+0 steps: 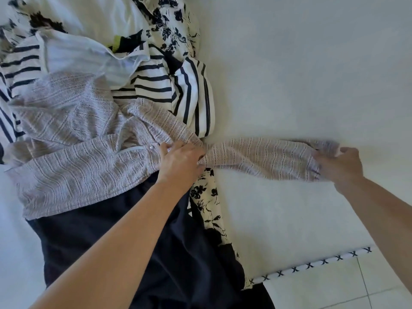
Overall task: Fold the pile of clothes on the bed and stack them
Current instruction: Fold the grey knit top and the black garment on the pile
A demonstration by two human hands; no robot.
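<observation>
Grey-pink knit top (73,157) lies atop the clothes pile on the bed (301,74), its sleeve (258,158) stretched rightward across the white sheet. Left hand (180,161) grips the sleeve at the shoulder; right hand (341,167) pinches the cuff. Beneath: navy garment (124,237), striped shirt (178,90), floral fabric (171,25).

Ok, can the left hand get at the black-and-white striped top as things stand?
Probably yes. The striped top lies uncovered just beyond the left hand, nothing between them, but that hand is gripping the knit cardigan at the sleeve's base and would have to let go first.
</observation>
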